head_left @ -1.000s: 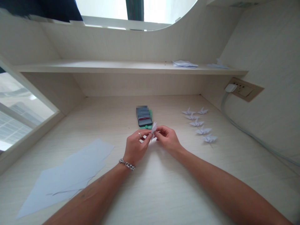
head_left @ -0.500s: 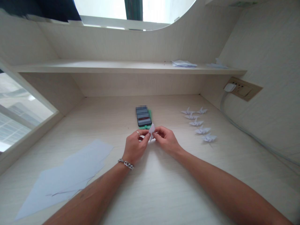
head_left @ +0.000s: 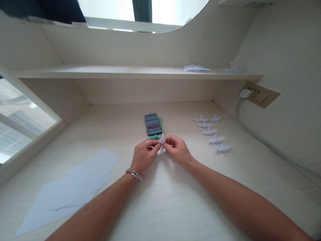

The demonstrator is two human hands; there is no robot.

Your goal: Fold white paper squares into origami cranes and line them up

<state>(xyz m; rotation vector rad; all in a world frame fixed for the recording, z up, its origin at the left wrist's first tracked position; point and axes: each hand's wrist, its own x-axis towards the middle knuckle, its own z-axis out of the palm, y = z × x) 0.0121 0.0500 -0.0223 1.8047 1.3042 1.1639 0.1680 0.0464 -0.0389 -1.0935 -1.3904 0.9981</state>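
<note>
A small folded piece of white paper [head_left: 162, 138], pointed at its top, is pinched between my two hands above the middle of the desk. My left hand [head_left: 145, 153], with a ring and a chain bracelet, grips its left side between thumb and fingers. On the opposite side, my right hand [head_left: 178, 149] pinches the paper near its centre. Just beyond the fingers lies a phone [head_left: 153, 125] on a green stand or case. Several white origami cranes [head_left: 210, 132] rest in a loose row to the right of my hands.
White paper sheets [head_left: 75, 184] lie at the left, partly behind my left forearm. Folded papers [head_left: 196, 68] sit on the shelf [head_left: 120, 71]. A white plug [head_left: 245, 93] fills part of the wall socket [head_left: 262, 95], and its cable [head_left: 271, 147] runs down the right side.
The folded paper has turned a little, so more of its flat pointed face shows and its lower flaps spread apart. Both hands stay nearly in place, still gripping it.
</note>
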